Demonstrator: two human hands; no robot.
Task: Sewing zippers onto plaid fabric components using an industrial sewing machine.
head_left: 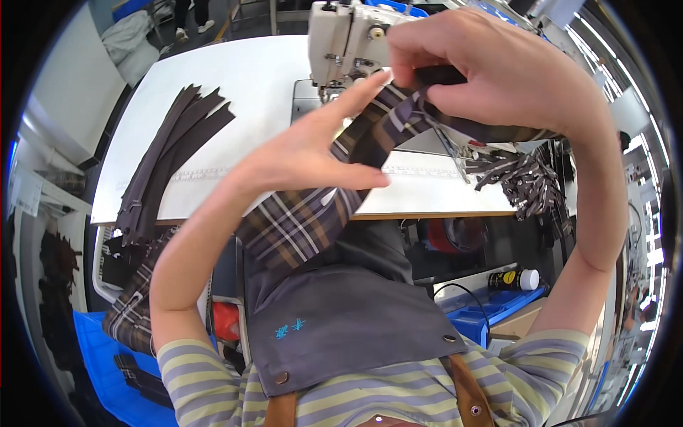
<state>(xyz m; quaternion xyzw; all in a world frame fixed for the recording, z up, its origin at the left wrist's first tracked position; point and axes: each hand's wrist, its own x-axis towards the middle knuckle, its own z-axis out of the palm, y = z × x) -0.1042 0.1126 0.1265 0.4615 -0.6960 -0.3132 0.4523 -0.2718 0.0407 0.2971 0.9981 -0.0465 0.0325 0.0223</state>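
My right hand [498, 75] is raised in front of the sewing machine [348, 46], its thumb and fingers closed on a piece of brown, black and white plaid fabric [299, 224]. The fabric hangs from there down to the left, past the table's front edge, and another part trails right beneath my wrist. My left hand [306, 153] is beside the hanging fabric, thumb and forefinger spread wide with the cloth between them; its other fingers are hidden. A small white mark or loop shows on the plaid. My hands and the fabric cover the needle area.
Dark zippers [167, 160] lie stacked on the white table [256, 64] at left. A heap of dark strips [523, 178] hangs at the right edge. Below left is a blue bin [107, 363] with more plaid cloth; a white-capped bottle [514, 280] lies below right.
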